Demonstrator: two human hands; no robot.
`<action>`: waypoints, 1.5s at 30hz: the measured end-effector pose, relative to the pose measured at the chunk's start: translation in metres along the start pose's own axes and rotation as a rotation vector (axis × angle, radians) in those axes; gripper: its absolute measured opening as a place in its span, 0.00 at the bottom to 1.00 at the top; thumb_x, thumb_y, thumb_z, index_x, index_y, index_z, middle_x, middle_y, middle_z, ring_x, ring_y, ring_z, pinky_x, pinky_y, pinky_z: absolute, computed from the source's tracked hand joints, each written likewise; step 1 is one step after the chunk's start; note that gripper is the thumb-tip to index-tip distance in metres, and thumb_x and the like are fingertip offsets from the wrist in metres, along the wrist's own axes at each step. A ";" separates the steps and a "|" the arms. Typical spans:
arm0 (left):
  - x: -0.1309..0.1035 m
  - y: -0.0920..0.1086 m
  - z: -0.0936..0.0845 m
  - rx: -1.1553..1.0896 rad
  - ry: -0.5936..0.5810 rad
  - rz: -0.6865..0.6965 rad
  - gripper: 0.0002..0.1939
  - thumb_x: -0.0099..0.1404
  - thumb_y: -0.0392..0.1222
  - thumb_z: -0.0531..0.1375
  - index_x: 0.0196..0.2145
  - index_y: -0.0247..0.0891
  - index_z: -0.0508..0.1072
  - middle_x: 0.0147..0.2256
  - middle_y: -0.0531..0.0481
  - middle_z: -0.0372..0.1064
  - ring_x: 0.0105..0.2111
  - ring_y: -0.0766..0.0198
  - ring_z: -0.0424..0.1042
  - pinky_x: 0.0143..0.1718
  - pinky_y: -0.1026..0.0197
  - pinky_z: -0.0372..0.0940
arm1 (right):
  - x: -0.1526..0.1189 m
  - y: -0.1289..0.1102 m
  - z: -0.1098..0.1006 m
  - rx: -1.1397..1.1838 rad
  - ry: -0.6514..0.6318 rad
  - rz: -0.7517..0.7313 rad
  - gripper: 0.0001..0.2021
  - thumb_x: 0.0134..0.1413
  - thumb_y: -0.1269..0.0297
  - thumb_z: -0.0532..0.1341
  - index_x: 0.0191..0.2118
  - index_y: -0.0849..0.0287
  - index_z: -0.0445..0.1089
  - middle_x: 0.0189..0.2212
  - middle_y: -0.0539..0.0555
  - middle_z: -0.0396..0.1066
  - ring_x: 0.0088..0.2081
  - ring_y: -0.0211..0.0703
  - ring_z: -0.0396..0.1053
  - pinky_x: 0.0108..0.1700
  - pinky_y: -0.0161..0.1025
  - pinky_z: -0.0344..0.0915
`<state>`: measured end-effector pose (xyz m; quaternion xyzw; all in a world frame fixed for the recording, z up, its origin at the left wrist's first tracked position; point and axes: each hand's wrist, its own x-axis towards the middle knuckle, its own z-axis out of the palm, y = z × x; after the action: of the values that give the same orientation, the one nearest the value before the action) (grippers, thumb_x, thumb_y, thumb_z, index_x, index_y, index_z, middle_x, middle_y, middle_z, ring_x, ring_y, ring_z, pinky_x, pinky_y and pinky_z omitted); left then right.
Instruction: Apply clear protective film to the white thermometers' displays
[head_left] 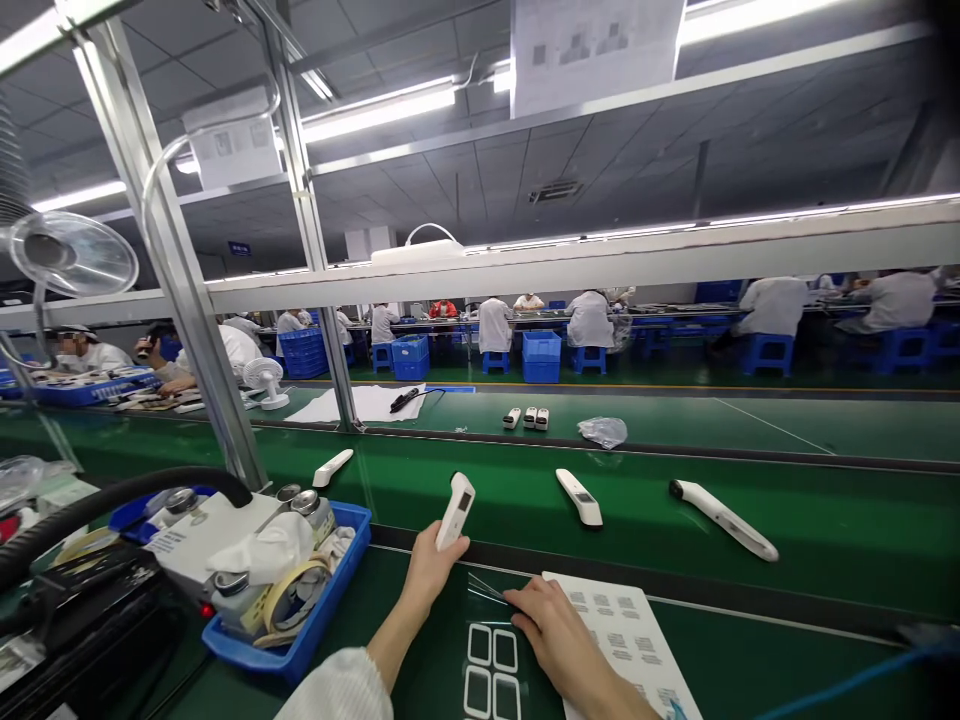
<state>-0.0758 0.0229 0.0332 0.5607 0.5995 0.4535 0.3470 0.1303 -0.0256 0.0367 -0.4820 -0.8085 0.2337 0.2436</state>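
A white handheld device [456, 512] with a small dark screen and a black tip stands tilted in my left hand [433, 565], whose fingers are wrapped round its lower end. My right hand [559, 640] is low over the bench, its thumb and forefinger closed on thin metal tweezers [489, 594]. Just below the tweezers lies a clear sheet with white rounded frames [493, 672]. Partly under my right forearm is a white sheet of printed labels [626, 630].
Similar white devices [579, 498] lie on the green belt [510, 500]. A blue tray [352, 540] of bottles and tape stands at the left, beside a black hose [112, 500]. Metal posts [172, 260] rise behind it. Several people sit farther off.
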 end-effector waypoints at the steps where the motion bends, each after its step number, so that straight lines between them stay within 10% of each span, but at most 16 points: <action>1: -0.014 0.000 -0.003 -0.061 -0.037 0.001 0.14 0.56 0.47 0.63 0.34 0.33 0.72 0.28 0.50 0.69 0.32 0.61 0.68 0.34 0.62 0.61 | 0.001 0.002 0.000 0.047 0.024 -0.013 0.14 0.58 0.70 0.52 0.42 0.57 0.74 0.38 0.57 0.72 0.43 0.53 0.66 0.50 0.48 0.58; 9: -0.065 0.010 0.004 -0.361 -0.183 0.005 0.15 0.50 0.43 0.66 0.34 0.34 0.71 0.33 0.46 0.71 0.33 0.60 0.69 0.35 0.62 0.64 | 0.005 0.017 0.001 0.511 0.034 0.036 0.11 0.60 0.56 0.51 0.34 0.57 0.64 0.21 0.49 0.69 0.28 0.46 0.68 0.34 0.39 0.60; 14: -0.062 0.004 0.018 -0.356 -0.052 -0.015 0.11 0.56 0.45 0.60 0.31 0.36 0.64 0.22 0.56 0.59 0.21 0.67 0.60 0.22 0.65 0.57 | 0.000 0.014 0.000 0.429 0.124 0.028 0.15 0.60 0.51 0.51 0.32 0.57 0.64 0.27 0.50 0.67 0.30 0.45 0.65 0.31 0.37 0.57; 31: -0.077 0.012 0.037 -0.201 0.204 0.030 0.19 0.62 0.58 0.54 0.37 0.36 0.66 0.25 0.53 0.60 0.26 0.63 0.62 0.29 0.64 0.57 | -0.004 -0.003 -0.004 0.357 0.151 0.033 0.14 0.57 0.55 0.50 0.26 0.56 0.62 0.25 0.51 0.65 0.30 0.45 0.62 0.32 0.38 0.57; 45: -0.070 0.012 0.026 -0.057 0.176 0.037 0.14 0.62 0.52 0.55 0.31 0.38 0.67 0.30 0.48 0.64 0.32 0.57 0.65 0.35 0.59 0.58 | -0.008 -0.001 -0.011 0.310 0.319 -0.096 0.17 0.65 0.53 0.45 0.28 0.55 0.57 0.27 0.51 0.61 0.30 0.44 0.60 0.32 0.38 0.57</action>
<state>-0.0380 -0.0429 0.0291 0.5196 0.6043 0.5239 0.3005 0.1400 -0.0312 0.0447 -0.4305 -0.7363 0.2640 0.4503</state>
